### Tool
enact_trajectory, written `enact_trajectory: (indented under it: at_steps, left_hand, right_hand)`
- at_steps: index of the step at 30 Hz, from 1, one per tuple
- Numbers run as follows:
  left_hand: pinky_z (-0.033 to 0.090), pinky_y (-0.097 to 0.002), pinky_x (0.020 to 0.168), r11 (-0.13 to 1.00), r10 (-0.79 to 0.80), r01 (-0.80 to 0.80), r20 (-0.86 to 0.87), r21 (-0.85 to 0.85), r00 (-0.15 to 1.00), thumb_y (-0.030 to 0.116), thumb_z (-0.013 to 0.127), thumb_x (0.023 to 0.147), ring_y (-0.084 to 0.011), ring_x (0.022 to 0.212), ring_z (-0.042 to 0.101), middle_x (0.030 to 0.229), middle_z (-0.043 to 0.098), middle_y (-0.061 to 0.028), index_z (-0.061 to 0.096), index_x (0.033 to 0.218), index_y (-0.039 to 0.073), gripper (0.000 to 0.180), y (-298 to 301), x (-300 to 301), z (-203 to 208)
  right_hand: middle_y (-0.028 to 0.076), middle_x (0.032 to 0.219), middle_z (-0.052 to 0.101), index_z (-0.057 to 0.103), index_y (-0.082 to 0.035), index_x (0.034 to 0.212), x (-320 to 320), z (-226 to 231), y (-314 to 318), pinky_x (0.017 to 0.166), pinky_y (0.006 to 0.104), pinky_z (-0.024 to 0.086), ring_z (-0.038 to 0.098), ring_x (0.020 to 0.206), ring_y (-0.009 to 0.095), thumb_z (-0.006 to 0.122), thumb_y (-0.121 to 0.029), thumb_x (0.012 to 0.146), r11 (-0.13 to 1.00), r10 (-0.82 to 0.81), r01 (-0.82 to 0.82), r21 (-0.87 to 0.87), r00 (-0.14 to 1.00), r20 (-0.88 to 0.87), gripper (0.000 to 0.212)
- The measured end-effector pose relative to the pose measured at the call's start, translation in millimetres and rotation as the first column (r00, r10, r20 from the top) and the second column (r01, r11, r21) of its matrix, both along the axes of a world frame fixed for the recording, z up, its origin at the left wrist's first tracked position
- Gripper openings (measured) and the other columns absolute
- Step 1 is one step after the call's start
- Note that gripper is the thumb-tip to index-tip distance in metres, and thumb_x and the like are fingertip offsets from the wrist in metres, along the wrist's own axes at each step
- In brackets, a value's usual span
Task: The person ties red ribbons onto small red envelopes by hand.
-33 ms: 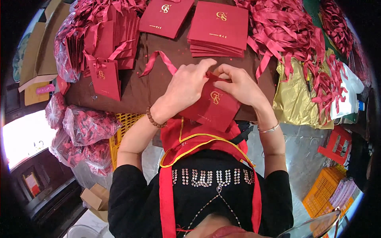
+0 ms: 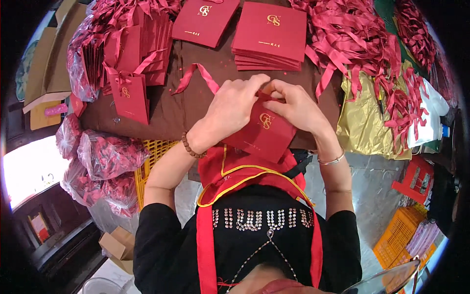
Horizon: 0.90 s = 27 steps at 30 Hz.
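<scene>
A: What's the biggest thing here?

B: A broad table under brown cloth (image 2: 166, 115). It seems to serve as a worktop, with supplies ringed within reach.

A: Which supplies?

B: A loose heap of glossy crimson ribbons (image 2: 357, 39) covers the table's far right. On its left side stands a packed row of dark-red paper bags with ribbons (image 2: 152, 41), perhaps kept upright so the ribbons don't get crushed. Midway along its far side lies a stack of flat, square dark-red paper bags (image 2: 269, 32), probably piled so one lifts off easily.

A: And the one being handled?

B: That dark-red paper bag with a gold emblem (image 2: 262, 134) is at the table's near edge, its lower end overhanging. I'd guess it sits there to bring its top edge between both hands.

A: How are they set?

B: The right hand (image 2: 297, 104) pinches the bag's top edge between thumb and curled fingers. The left hand (image 2: 232, 104) is closed on the top left corner, probably to steady it.

A: Anything smaller?

B: A narrow crimson satin strip (image 2: 207, 77) trails from beside the left hand across the table; I can't tell whether those fingers pinch its end.
</scene>
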<state>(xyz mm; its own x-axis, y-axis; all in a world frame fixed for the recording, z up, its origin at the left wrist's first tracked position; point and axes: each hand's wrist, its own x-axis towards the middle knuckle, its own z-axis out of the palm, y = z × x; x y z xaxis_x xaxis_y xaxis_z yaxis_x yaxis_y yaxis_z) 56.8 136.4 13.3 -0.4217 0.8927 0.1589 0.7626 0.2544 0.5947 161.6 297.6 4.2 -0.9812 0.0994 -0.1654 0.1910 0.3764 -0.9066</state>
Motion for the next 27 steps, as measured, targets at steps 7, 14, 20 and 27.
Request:
enact_trajectory:
  at_steps: [7,14,20,27]
  left_hand:
    - [0.038,-0.0381,0.081,0.989,-0.071,0.063,-0.056,-0.133,0.996,0.017,0.059,0.083,-0.0257,0.092,0.051,0.086,0.058,-0.0047,0.064,0.082,0.007,0.011,2.3,-37.2,20.9]
    - [0.04,-0.035,0.091,0.827,-0.343,0.494,0.455,-0.268,0.822,0.017,0.057,0.085,-0.0238,0.1,0.052,0.098,0.06,-0.0083,0.066,0.091,0.002,0.019,17.1,-74.2,15.7]
    - [0.04,-0.0305,0.091,0.763,-0.33,0.63,0.751,-0.144,0.572,0.019,0.056,0.086,-0.0197,0.101,0.054,0.106,0.061,-0.0105,0.065,0.096,-0.004,0.026,20.3,-80.8,10.7]
    - [0.04,-0.0288,0.086,0.719,-0.187,0.607,0.747,-0.339,0.638,0.014,0.054,0.081,-0.0179,0.093,0.054,0.096,0.059,-0.0081,0.063,0.09,-0.004,0.022,19.7,-75.8,8.7]
  right_hand:
    - [0.017,0.088,0.065,0.056,0.001,0.098,5.8,7.9,-9.3,0.072,0.0333,0.049,0.066,0.083,0.026,0.064,-0.007,0.08,0.996,0.037,-0.028,0.088,0.994,-0.102,0.022]
    - [0.016,0.08,0.064,0.058,-0.003,0.096,2.5,14.4,-17.3,0.065,0.0355,0.048,0.064,0.076,0.033,0.062,-0.009,0.081,0.97,0.084,-0.05,0.239,0.987,-0.135,0.016]
    - [0.015,0.08,0.063,0.059,-0.004,0.096,1.7,14.1,-14.2,0.064,0.036,0.048,0.063,0.074,0.033,0.062,-0.009,0.082,0.971,0.115,-0.074,0.226,0.978,-0.174,0.015]
    - [0.013,0.083,0.064,0.061,-0.006,0.096,1.1,13.1,-16.5,0.065,0.0371,0.049,0.063,0.075,0.032,0.063,-0.01,0.081,0.954,0.192,-0.112,0.279,0.941,-0.277,0.016]
